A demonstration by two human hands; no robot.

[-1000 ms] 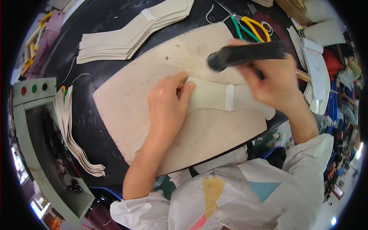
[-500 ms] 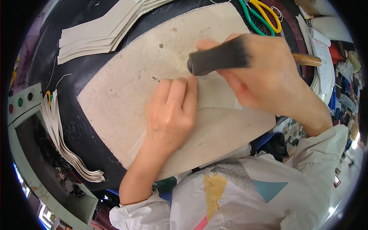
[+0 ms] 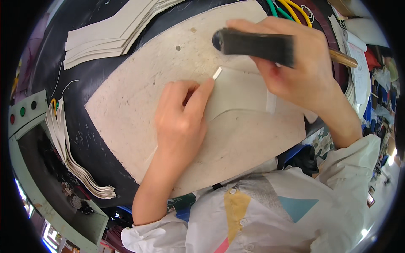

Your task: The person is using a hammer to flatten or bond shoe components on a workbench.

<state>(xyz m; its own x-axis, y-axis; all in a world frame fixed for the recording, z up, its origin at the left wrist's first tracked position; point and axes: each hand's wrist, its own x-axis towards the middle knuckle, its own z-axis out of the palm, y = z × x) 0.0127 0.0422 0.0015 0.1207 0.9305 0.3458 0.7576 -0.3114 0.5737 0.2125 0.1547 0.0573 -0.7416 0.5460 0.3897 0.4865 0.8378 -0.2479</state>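
Note:
My right hand (image 3: pixel 301 63) is wrapped round a hammer (image 3: pixel 257 46). Its dark head is raised over the far part of a pale board (image 3: pixel 130 118), and its wooden handle sticks out to the right past my fist. On the board lies a flat off-white sheet piece (image 3: pixel 240 92), with a curved near edge and a pale strip along its right side. My left hand (image 3: pixel 181 114) is at the piece's left edge, fingers closed on it. A narrow white edge strip (image 3: pixel 217 73) shows just beyond the index finger; what lies under the fingers is hidden.
Stacked off-white cut pieces (image 3: pixel 99 42) lie at the far left on the black tabletop (image 3: pixel 82 139). A bundle of pale strips (image 3: pixel 69 156) is nearer, beside a grey machine housing (image 3: pixel 25 111) with buttons. Scissors with green and yellow handles (image 3: pixel 291 10) lie beyond the board.
The hammer has lifted away from my left fingertips, toward the far side and slightly right. My left hand has shifted a little left and away from me, uncovering the white edge strip.

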